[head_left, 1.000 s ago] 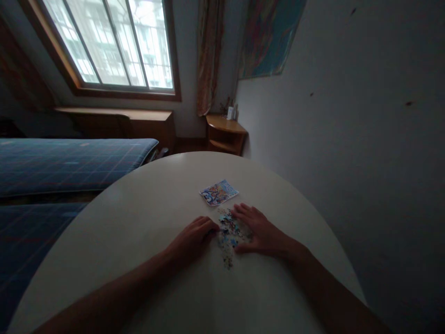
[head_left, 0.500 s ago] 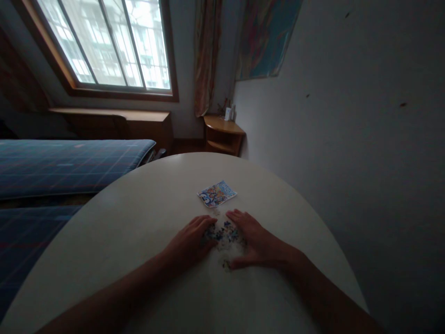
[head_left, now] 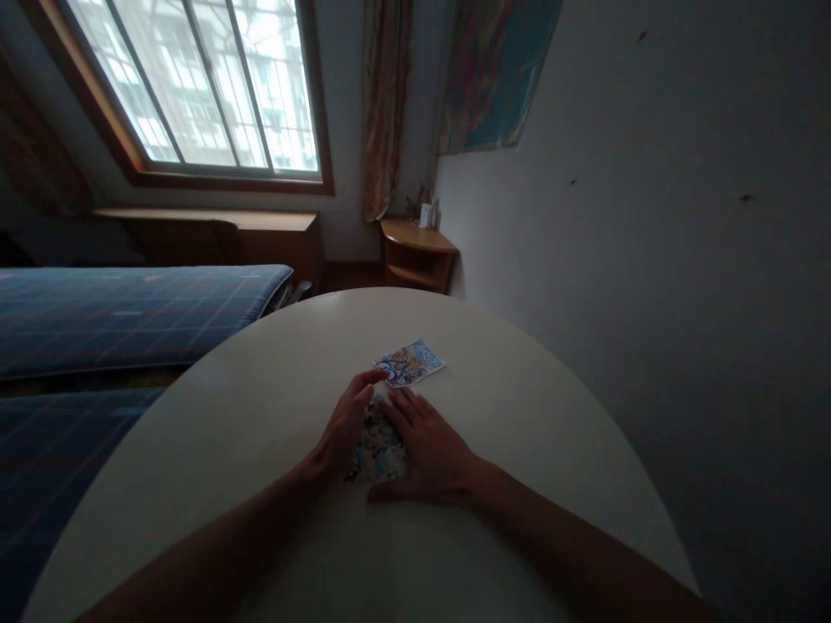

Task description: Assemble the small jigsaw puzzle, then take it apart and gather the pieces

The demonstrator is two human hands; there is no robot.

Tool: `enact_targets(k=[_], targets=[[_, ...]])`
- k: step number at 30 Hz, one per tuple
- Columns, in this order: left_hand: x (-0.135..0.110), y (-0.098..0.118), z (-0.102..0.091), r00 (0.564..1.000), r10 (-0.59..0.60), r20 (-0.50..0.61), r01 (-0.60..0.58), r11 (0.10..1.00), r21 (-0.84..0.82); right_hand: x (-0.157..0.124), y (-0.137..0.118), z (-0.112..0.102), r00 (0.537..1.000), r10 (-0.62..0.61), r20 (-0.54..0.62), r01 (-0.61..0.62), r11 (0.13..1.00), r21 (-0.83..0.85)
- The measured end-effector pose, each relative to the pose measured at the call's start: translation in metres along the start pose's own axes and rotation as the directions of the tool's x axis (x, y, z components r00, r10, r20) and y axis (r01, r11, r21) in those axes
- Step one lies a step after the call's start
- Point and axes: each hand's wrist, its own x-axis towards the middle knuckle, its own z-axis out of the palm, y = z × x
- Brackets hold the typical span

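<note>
A heap of small blue, white and dark pieces (head_left: 380, 452), which look like jigsaw puzzle pieces, lies on the round white table (head_left: 247, 433). My left hand (head_left: 347, 424) stands on its edge along the heap's left side, fingers stretched forward and holding nothing. Its fingertips reach the near left corner of a colourful printed picture sheet (head_left: 415, 362). On the heap's right side rests my right hand (head_left: 425, 446), open with the thumb spread toward me. Its fingers cover part of the heap, so some pieces are hidden.
A plaid mattress (head_left: 143, 311) lies left of the table. A wooden corner shelf (head_left: 419, 235) with small items stands beyond the far edge, and a white wall (head_left: 616, 260) runs along the right. A window (head_left: 208, 86) is at the back left.
My right hand has moved left, and the pieces have shifted left with it into a closer heap. My left hand has turned on edge and reached forward to the sheet's corner.
</note>
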Motion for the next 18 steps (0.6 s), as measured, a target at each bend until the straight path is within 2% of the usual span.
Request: enact_targets(k=[2, 4, 7, 11, 13, 15, 16, 18], targets=[[0.003, -0.005, -0.002, 0.999, 0.005, -0.046, -0.008, 0.998, -0.062, 0.011, -0.008, 0.01, 0.997, -0.063, -0.045, 0.064, 0.998, 0.017], [0.007, -0.005, -0.006, 0.996, 0.029, -0.083, -0.034, 0.998, -0.053, 0.025, -0.015, 0.02, 0.989, -0.089, -0.119, 0.092, 0.995, 0.023], [0.016, 0.0, -0.022, 0.975, 0.105, -0.196, -0.079, 0.987, 0.139, 0.052, -0.021, 0.031, 0.973, -0.144, -0.178, 0.149, 0.989, 0.014], [0.032, -0.004, -0.059, 0.927, 0.159, -0.339, -0.01, 0.915, 0.403, 0.096, -0.025, 0.041, 0.96, -0.151, -0.238, 0.152, 0.988, -0.012], [0.038, -0.013, -0.079, 0.928, 0.181, -0.327, 0.025, 0.842, 0.538, 0.12, -0.027, 0.044, 0.954, -0.187, -0.234, 0.187, 0.982, -0.023], [0.041, -0.023, -0.094, 0.935, 0.174, -0.309, 0.048, 0.801, 0.597, 0.141, -0.028, 0.047, 0.957, -0.183, -0.226, 0.183, 0.983, -0.019], [0.042, -0.027, -0.1, 0.937, 0.154, -0.312, 0.073, 0.791, 0.608, 0.149, -0.029, 0.047, 0.958, -0.186, -0.216, 0.188, 0.982, -0.012], [0.041, -0.028, -0.104, 0.961, 0.132, -0.244, 0.056, 0.77, 0.636, 0.158, -0.029, 0.044, 0.956, -0.162, -0.244, 0.177, 0.983, 0.039]])
